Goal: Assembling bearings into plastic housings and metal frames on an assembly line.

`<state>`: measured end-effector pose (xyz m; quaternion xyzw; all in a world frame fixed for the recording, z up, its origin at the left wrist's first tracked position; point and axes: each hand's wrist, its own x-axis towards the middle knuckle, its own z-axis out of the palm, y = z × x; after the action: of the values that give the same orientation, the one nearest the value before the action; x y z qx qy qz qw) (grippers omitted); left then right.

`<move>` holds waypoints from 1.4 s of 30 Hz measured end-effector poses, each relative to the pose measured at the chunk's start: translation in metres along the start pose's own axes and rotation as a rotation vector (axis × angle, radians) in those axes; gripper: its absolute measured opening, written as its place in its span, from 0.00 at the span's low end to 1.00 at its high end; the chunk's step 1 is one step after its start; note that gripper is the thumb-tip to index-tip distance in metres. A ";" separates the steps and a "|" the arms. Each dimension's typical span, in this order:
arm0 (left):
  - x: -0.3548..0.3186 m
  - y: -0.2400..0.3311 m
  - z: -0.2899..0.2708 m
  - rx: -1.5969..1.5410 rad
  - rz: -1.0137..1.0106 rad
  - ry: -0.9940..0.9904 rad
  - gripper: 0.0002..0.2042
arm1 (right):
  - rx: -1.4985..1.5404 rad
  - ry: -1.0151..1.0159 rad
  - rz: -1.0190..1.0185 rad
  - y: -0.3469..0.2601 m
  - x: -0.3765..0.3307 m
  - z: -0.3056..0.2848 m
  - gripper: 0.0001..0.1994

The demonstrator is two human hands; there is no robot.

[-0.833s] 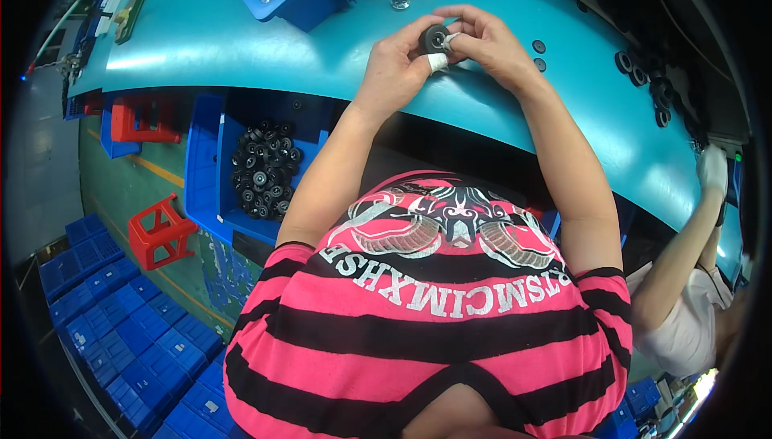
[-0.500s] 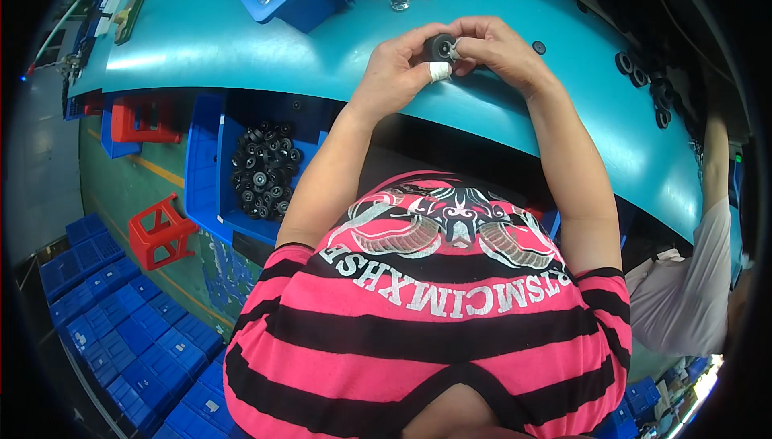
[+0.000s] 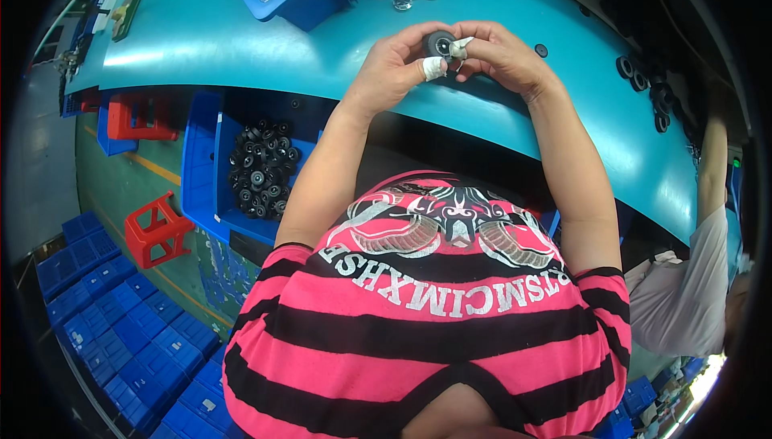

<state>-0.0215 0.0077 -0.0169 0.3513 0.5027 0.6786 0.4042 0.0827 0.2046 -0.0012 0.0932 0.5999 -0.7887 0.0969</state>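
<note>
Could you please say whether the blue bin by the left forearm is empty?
Not empty: black wheels are heaped inside the blue bin; their depth is hidden.

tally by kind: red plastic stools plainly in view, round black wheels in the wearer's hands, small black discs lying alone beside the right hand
Red plastic stools plainly in view: 2
Held round black wheel: 1
Lone small black disc: 1
Total: 4

White capitals (image 3: 439, 302) curve across the pink-and-black shirt (image 3: 378, 371).
</note>
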 end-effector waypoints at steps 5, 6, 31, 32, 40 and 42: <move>-0.001 0.002 0.001 0.046 0.027 -0.018 0.25 | 0.089 -0.063 0.017 -0.002 0.001 0.000 0.11; -0.002 0.002 0.001 0.041 0.025 -0.012 0.25 | 0.099 -0.067 0.027 -0.001 0.002 -0.002 0.11; -0.005 0.006 0.003 0.019 0.049 0.064 0.22 | -0.005 0.083 -0.025 -0.001 -0.003 0.005 0.16; -0.004 0.004 0.006 0.049 0.066 0.118 0.22 | -0.065 0.126 -0.049 -0.002 -0.003 0.005 0.17; -0.002 -0.005 0.018 0.688 0.278 0.500 0.18 | -0.152 0.130 -0.075 -0.007 -0.006 0.010 0.18; -0.002 -0.004 0.019 0.815 0.320 0.508 0.19 | -0.183 0.121 -0.084 -0.009 -0.007 0.013 0.19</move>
<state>-0.0035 0.0142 -0.0159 0.3771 0.7491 0.5446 -0.0101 0.0866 0.1946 0.0120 0.1062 0.6774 -0.7270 0.0357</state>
